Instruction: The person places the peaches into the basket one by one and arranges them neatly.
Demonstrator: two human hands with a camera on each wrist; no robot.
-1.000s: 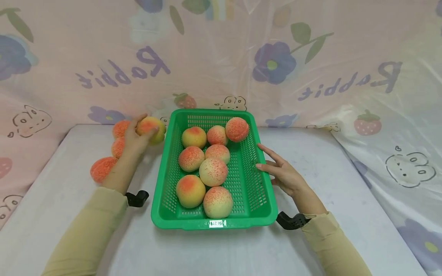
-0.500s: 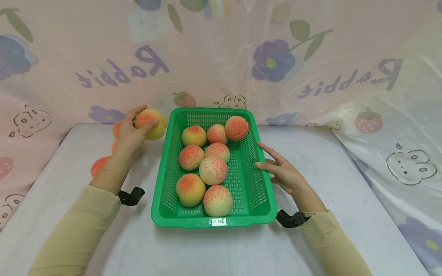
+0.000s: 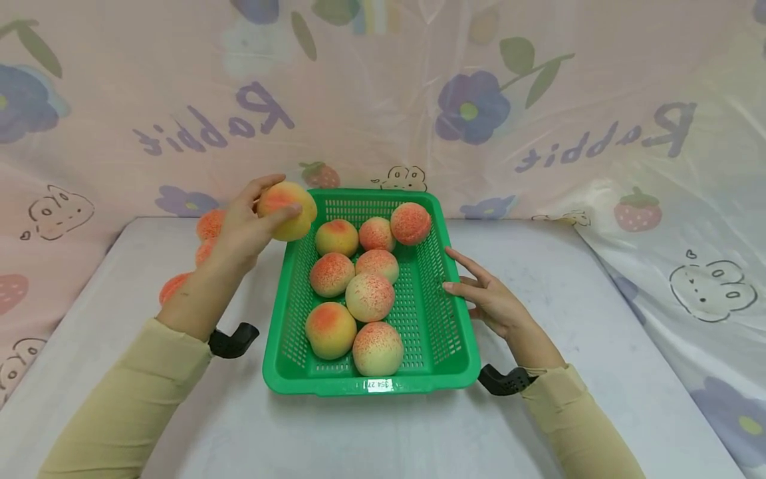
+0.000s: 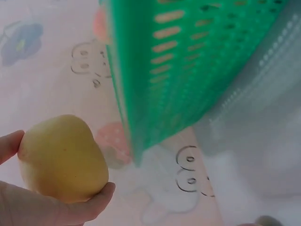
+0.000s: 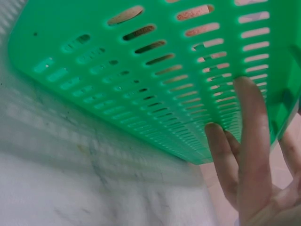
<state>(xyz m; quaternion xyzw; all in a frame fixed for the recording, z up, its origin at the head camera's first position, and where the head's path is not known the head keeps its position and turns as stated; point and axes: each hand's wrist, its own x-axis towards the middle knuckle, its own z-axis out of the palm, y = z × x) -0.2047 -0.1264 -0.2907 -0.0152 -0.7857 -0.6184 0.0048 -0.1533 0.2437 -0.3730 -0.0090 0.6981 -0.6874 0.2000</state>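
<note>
Head view: left hand (image 3: 242, 229) has its grip around a yellow-red peach (image 3: 290, 219), raised, overlapping the far-left corner of the green basket (image 3: 317, 386). Left wrist view: thumb and fingers on opposite sides of it, peach apart from the basket rim. Right hand (image 3: 497, 306) grip not clenched: fingers mostly straight, tips touching the basket's right rim and slotted outer wall. Basket sits mid-surface (image 3: 359, 439), long sides running toward the far edge. Eight peaches (image 3: 370, 297) inside, mostly left half. Three redder peaches (image 3: 209, 224) toward the surface's far-left corner, partly hidden by left arm.
</note>
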